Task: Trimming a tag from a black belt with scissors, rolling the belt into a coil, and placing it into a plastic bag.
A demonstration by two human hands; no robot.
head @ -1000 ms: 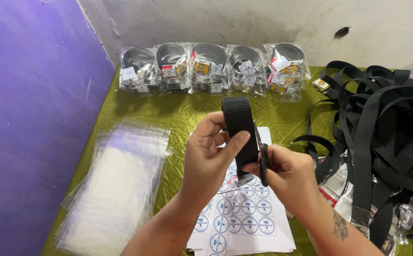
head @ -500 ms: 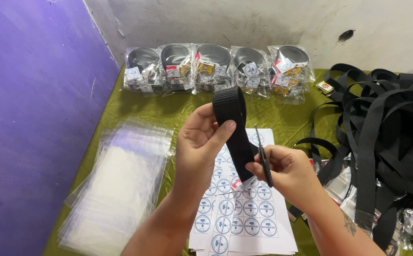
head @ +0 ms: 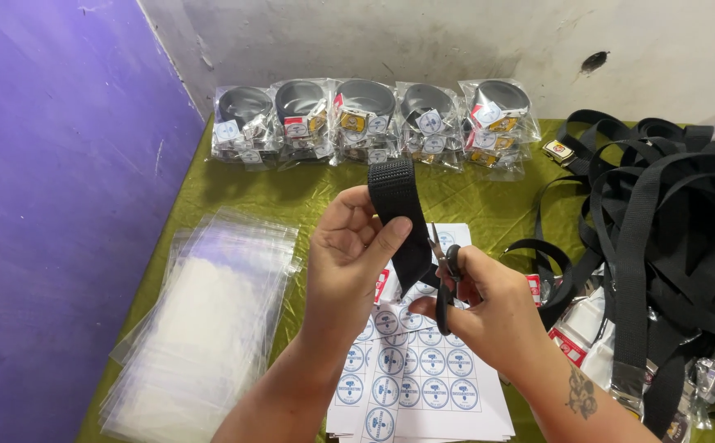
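At the centre of the frame, the left hand [head: 349, 254] pinches a black webbing strap [head: 403, 221] upright, thumb across its front and fingers curled behind, so the folded top of the strap rises above the fingertips. Just to the right, the right hand [head: 489, 308] is clenched around small black-handled scissors [head: 444, 267], whose blades meet the strap's right edge. Below the hands lies a white sheet of round blue stickers [head: 411, 381]. Clear plastic bags [head: 210, 320] are stacked at lower left, bagged belts [head: 366, 119] line the top, and loose black straps [head: 661, 213] pile at right on a green cloth [head: 251, 197]
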